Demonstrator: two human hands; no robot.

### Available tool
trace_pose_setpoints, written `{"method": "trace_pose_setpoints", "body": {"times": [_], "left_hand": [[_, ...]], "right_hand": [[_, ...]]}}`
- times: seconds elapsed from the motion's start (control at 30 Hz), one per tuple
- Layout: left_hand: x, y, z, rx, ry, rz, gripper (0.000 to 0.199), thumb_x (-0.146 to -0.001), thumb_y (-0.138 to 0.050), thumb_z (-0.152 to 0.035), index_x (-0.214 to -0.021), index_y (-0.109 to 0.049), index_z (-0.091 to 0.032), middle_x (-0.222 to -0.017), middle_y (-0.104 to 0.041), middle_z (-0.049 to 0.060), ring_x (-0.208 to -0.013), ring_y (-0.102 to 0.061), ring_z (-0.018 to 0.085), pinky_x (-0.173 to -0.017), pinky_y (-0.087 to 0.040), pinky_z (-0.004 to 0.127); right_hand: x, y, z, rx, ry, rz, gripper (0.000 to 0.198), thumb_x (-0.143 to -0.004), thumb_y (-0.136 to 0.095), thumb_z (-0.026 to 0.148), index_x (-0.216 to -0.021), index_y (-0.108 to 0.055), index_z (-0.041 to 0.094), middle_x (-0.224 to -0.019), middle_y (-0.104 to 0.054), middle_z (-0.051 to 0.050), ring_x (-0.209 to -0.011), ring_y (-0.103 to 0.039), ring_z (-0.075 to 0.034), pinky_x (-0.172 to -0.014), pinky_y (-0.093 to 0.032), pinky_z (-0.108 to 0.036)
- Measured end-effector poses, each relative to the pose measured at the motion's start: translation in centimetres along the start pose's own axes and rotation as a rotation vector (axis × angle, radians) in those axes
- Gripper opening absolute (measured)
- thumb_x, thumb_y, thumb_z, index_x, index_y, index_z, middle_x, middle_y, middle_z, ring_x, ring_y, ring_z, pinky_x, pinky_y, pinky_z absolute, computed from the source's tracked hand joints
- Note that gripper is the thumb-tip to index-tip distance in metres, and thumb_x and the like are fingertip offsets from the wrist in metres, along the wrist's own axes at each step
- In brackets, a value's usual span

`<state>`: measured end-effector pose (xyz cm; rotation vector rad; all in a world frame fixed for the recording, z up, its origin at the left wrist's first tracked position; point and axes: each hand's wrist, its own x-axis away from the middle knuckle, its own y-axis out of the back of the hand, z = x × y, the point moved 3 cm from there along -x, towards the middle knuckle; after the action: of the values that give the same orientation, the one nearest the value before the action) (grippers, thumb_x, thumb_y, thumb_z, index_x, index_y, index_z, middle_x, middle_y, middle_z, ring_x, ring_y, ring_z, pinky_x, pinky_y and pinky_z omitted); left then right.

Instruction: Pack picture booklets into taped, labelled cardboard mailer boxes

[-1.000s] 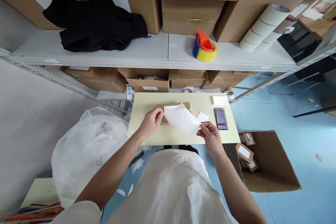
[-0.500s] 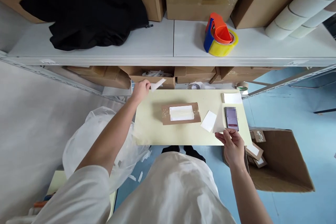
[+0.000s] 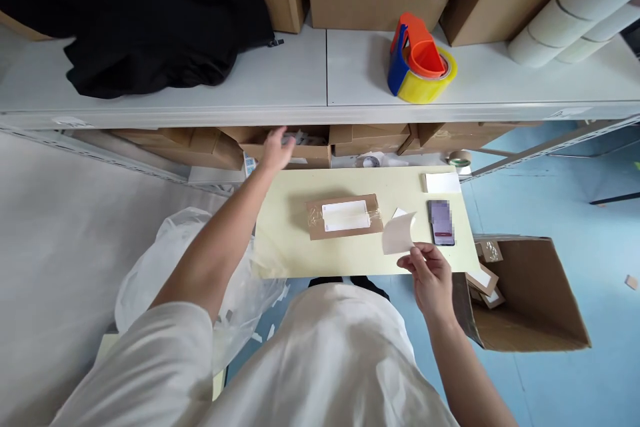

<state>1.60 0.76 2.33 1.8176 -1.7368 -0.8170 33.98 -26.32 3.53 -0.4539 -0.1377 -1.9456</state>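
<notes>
My left hand [image 3: 277, 150] reaches past the far left edge of the table, with its fingers apart and nothing visible in them. It is in front of an open cardboard box [image 3: 314, 151] that has whitish scraps inside. Pinched in my right hand [image 3: 431, 277] is a curled white label [image 3: 398, 235], raised over the table's right front part. Behind it, a second white paper [image 3: 399, 212] lies mostly hidden. The small taped parcel [image 3: 345, 216] with a white label on top rests mid-table, touched by neither hand.
On the pale table [image 3: 285, 250] lie a phone [image 3: 441, 223] and a stack of white labels [image 3: 442, 182]. A large carton [image 3: 545, 293] with small parcels stands at right. A tape dispenser [image 3: 420, 63] sits on the shelf; a clear plastic bag [image 3: 165, 273] is at left.
The white strip has left my left hand, which has opened and moved slightly right, toward the box. My right hand has shifted left with the label, now covering most of the paper behind.
</notes>
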Motion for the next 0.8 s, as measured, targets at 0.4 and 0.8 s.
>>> {"method": "trace_pose_setpoints", "body": {"times": [0.4, 0.8], "left_hand": [[23.5, -3.9, -15.2, -0.069, -0.511, -0.072, 0.008, -0.086, -0.057, -0.026, -0.084, -0.063, -0.021, -0.077, -0.069, 0.003, -0.073, -0.066, 0.017, -0.07, -0.05, 0.032], [23.6, -3.2, -10.6, 0.676, 0.157, -0.102, 0.022, -0.073, -0.067, -0.037, -0.077, -0.067, -0.016, -0.073, -0.071, 0.004, -0.065, -0.065, 0.014, -0.062, -0.053, 0.025]], "right_hand": [[0.3, -6.2, 1.7, 0.025, 0.105, 0.362, 0.02, -0.08, -0.064, 0.039, -0.078, -0.057, 0.021, -0.062, -0.05, 0.004, -0.052, -0.043, -0.009, -0.051, -0.034, -0.024], [-2.1, -0.8, 3.1, 0.439, 0.456, 0.062, 0.048, -0.074, -0.067, 0.044, -0.114, -0.056, 0.021, -0.109, -0.061, -0.009, -0.081, -0.054, -0.017, -0.067, -0.045, -0.031]]}}
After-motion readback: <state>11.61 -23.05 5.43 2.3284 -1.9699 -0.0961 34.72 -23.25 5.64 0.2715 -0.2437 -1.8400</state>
